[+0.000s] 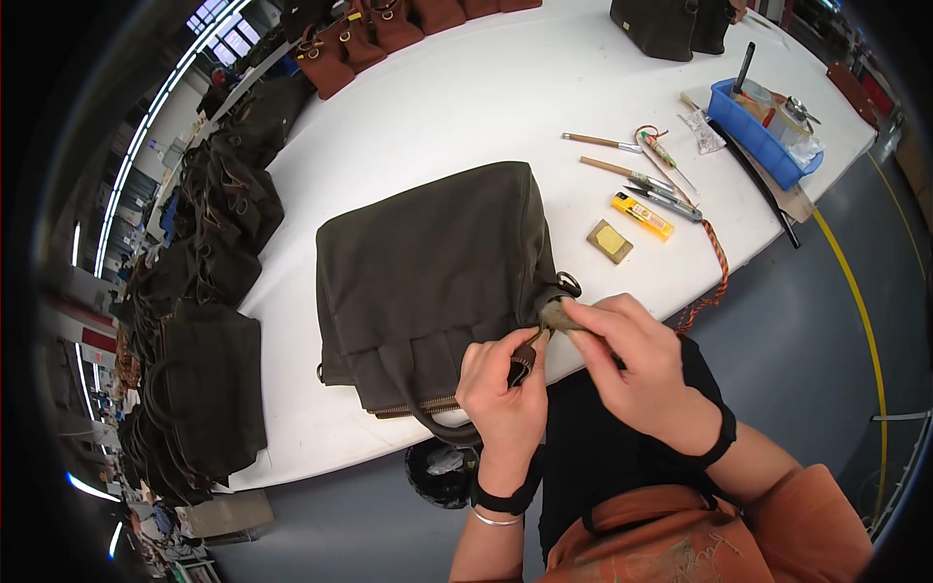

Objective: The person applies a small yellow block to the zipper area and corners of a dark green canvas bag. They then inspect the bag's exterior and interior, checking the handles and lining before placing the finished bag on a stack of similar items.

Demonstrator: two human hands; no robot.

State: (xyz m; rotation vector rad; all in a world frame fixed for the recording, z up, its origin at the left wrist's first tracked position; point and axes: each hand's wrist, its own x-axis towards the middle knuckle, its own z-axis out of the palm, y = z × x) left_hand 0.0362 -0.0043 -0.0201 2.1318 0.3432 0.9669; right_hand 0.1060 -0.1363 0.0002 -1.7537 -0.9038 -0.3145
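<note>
The right hand (632,355) pinches a small tan piece (556,315) at the near right corner of a dark olive bag (428,262); beside it, the left hand (501,384) grips the bag's edge. The bag lies near the front of a white desk (301,437). A blue bin (753,141) stands far right; more dark bags (209,389) line the left.

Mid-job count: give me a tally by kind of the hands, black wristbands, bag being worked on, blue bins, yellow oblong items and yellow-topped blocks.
Hands: 2, left hand and right hand
Black wristbands: 2
Dark bag being worked on: 1
Blue bin: 1
Yellow oblong item: 1
Yellow-topped block: 1
Total: 8
</note>
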